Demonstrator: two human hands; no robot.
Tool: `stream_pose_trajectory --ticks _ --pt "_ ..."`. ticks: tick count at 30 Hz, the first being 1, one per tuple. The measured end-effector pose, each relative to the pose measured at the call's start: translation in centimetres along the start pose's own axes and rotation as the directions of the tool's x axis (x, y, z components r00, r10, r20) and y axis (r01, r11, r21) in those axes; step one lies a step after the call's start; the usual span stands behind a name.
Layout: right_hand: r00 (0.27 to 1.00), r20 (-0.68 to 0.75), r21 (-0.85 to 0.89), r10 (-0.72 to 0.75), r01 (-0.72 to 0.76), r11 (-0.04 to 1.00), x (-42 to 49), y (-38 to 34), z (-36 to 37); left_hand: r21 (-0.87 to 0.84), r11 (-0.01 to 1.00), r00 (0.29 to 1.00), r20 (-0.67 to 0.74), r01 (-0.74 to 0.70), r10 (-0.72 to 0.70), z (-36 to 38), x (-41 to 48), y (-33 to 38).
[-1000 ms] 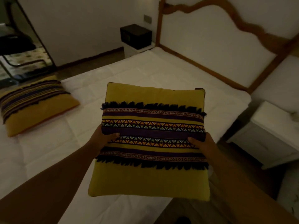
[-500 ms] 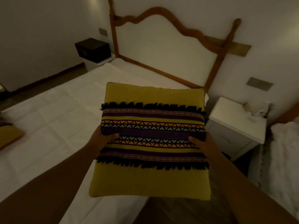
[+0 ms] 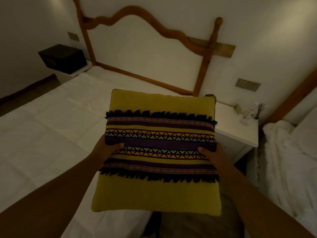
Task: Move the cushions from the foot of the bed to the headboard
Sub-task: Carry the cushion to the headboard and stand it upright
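Note:
I hold a mustard-yellow cushion (image 3: 157,191) with purple woven bands and black fringe flat in front of me, over the bed's right edge. My left hand (image 3: 107,148) grips its left side and my right hand (image 3: 211,154) grips its right side, thumbs on top. The white bed (image 3: 42,134) stretches to the left. Its wooden headboard (image 3: 145,54) with a wavy top stands straight ahead against the wall. No other cushion is in view.
A white nightstand (image 3: 238,133) with small items stands right of the bed, partly behind the cushion. Another white nightstand with a black box (image 3: 63,58) sits at the far left of the headboard. A second bed with rumpled white bedding (image 3: 289,160) lies on the right.
My view has swung right and closer to the headboard; the second cushion on the bed has dropped out of sight at the left. Both hands keep the same grip on the cushion.

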State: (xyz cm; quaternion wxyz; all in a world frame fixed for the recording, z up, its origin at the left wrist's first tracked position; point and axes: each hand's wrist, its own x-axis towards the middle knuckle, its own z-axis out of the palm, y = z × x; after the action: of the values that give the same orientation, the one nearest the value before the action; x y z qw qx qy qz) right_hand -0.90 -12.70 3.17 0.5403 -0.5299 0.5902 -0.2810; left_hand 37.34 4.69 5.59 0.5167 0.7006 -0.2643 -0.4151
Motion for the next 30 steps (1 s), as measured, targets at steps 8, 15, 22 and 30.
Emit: stream_pose_trajectory --ticks 8,15,22,30 --pt "0.994 -0.084 -0.039 0.067 -0.071 0.997 8.4 -2.4 0.8 0.011 1.0 0.997 0.073 0.026 -0.027 2.8 11.7 1.8" --pt "0.991 -0.101 0.009 0.093 -0.092 0.996 14.0 -3.9 0.9 0.04 0.998 0.994 0.098 0.046 -0.05 4.9 18.3 4.1" --pt "0.997 -0.036 -0.005 0.067 -0.068 0.998 21.0 -4.8 -1.6 0.066 0.997 0.996 0.081 0.043 -0.049 9.8 23.1 5.7" --pt "0.996 0.074 -0.013 0.051 -0.05 0.999 31.5 -6.3 -7.7 0.109 0.992 0.997 0.007 0.071 -0.072 18.4 28.0 8.3"
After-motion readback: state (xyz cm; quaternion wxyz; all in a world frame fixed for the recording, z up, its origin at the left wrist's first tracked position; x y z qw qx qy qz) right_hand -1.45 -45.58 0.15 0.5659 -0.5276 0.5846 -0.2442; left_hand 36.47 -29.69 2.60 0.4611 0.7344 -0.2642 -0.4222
